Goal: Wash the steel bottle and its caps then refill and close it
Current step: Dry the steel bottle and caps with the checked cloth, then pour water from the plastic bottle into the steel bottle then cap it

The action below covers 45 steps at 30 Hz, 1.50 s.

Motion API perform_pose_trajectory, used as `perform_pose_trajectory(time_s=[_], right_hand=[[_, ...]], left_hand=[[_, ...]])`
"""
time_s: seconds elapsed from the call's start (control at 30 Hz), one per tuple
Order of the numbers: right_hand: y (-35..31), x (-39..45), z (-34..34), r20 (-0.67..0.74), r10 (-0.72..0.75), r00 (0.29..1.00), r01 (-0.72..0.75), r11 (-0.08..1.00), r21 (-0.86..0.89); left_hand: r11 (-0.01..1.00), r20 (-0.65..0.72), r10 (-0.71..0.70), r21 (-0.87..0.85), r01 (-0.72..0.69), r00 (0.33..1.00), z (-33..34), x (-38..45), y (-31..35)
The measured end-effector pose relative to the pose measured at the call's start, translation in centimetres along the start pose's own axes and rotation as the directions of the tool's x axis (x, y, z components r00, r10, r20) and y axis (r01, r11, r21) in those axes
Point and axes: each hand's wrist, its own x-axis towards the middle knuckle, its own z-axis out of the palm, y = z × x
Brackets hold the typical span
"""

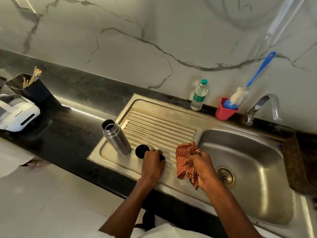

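The steel bottle (115,136) is standing upright and uncapped at the left edge of the ribbed drainboard (159,127), its open mouth facing up. Two black caps are lying on the drainboard near its front edge, just right of the bottle. The first black cap (141,150) is sitting free, just beside the bottle base. The second black cap (162,157) is lying mostly under the left hand (153,163), whose fingers are curling over it from above; only its right edge is showing, so the exact hold cannot be told.

The right hand (201,167) is gripping a red checked cloth (187,162), bunched in curled fingers, above the drainboard's front right corner beside the sink basin (248,162). One end of the cloth is hanging below the hand.

The drain strainer (225,176) is showing in the basin bottom, just right of the right hand. The chrome tap (267,107) is standing at the basin's back edge. To its left, along the back edge of the black countertop (72,134), a red cup (224,111) is holding a blue-handled bottle brush (253,78), and a clear plastic water bottle (199,95) with a green lid is standing upright beside it. At the countertop's far left, a black holder (29,88) is containing wooden sticks, with a white appliance (17,114) in front of it.
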Motion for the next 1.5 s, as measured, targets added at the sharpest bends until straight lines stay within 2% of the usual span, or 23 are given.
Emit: perform_pose_trajectory(time_s=[0.13,0.23,0.4,0.43,0.5,0.53,0.6,0.63,0.67,0.7,0.83,0.97,1.13,1.2,1.27,1.3,1.37,1.43,1.5], right_hand=[[0.7,0.3,0.2,-0.021,0.009,1.0,-0.008,0.999,0.041],[0.8,0.7,-0.2,-0.066,0.001,0.998,0.005,0.997,0.081],[0.8,1.1,-1.4,-0.088,-0.027,0.996,0.04,0.987,0.155],[0.7,1.1,-1.6,-0.104,-0.033,0.994,0.052,0.981,0.188],[0.4,0.9,-2.3,-0.132,-0.046,0.99,0.079,0.963,0.257],[0.2,0.7,-2.8,-0.129,-0.053,0.99,0.089,0.954,0.288],[-0.1,0.3,-3.9,-0.094,-0.072,0.993,0.1,0.938,0.331],[-0.3,0.1,-4.8,-0.083,-0.083,0.993,0.107,0.932,0.346],[-0.4,0.2,-5.7,-0.08,-0.095,0.992,0.117,0.932,0.342],[-0.5,0.3,-6.9,-0.088,-0.115,0.989,0.138,0.936,0.324],[-0.6,1.3,-12.4,-0.124,-0.203,0.971,0.215,0.972,0.09],[-1.1,1.0,-19.9,-0.281,-0.246,0.928,0.26,0.966,0.012],[-2.7,-0.6,-28.8,-0.487,-0.471,0.735,0.481,0.869,-0.115],[-3.5,-0.3,-32.1,-0.529,-0.524,0.668,0.512,0.839,-0.185],[-4.2,0.7,-34.9,-0.548,-0.55,0.63,0.498,0.828,-0.258],[-4.7,1.2,-36.2,-0.561,-0.55,0.619,0.484,0.829,-0.28],[-5.2,2.8,-38.7,-0.575,-0.528,0.625,0.451,0.845,-0.286],[-5.2,4.9,-40.8,-0.569,-0.504,0.649,0.405,0.863,-0.303],[-5.4,6.8,-42.5,-0.556,-0.49,0.671,0.364,0.871,-0.329]], left_hand=[[1.0,0.017,0.009,-0.003,-0.009,1.0,0.5,0.2,-0.6],[0.998,0.057,0.018,0.057,-0.022,0.998,0.6,0.0,-0.5],[0.987,-0.005,0.065,0.149,-0.064,0.998,0.0,-0.2,1.2],[0.991,-0.051,0.079,0.111,-0.073,0.996,-0.3,-0.1,2.1],[0.995,-0.107,0.026,-0.091,-0.036,0.994,-0.4,0.4,4.1],[0.973,-0.053,-0.04,-0.228,0.027,0.998,-0.6,0.6,5.5],[0.846,0.231,-0.149,-0.474,0.245,0.962,-1.0,1.0,8.2],[0.755,0.378,-0.157,-0.55,0.357,0.913,-0.9,1.0,9.6],[0.679,0.469,-0.145,-0.593,0.433,0.871,-0.7,0.8,10.8],[0.641,0.501,-0.108,-0.625,0.446,0.859,-0.2,0.7,12.0],[0.589,0.469,-0.004,-0.712,0.381,0.883,2.4,0.8,15.5],[0.638,0.488,0.103,-0.701,0.319,0.866,5.2,1.2,21.4],[0.628,0.527,0.26,-0.729,0.273,0.809,9.3,0.9,30.8],[0.641,0.528,0.318,-0.731,0.232,0.787,11.2,0.8,34.7],[0.638,0.519,0.362,-0.744,0.2,0.775,12.8,1.1,38.0],[0.644,0.519,0.382,-0.743,0.183,0.765,13.8,1.2,39.7],[0.725,0.536,0.393,-0.681,0.108,0.747,15.2,1.7,42.6],[0.823,0.552,0.42,-0.566,-0.046,0.72,16.7,2.9,45.0],[0.873,0.594,0.456,-0.442,-0.205,0.663,18.6,4.3,46.7]])
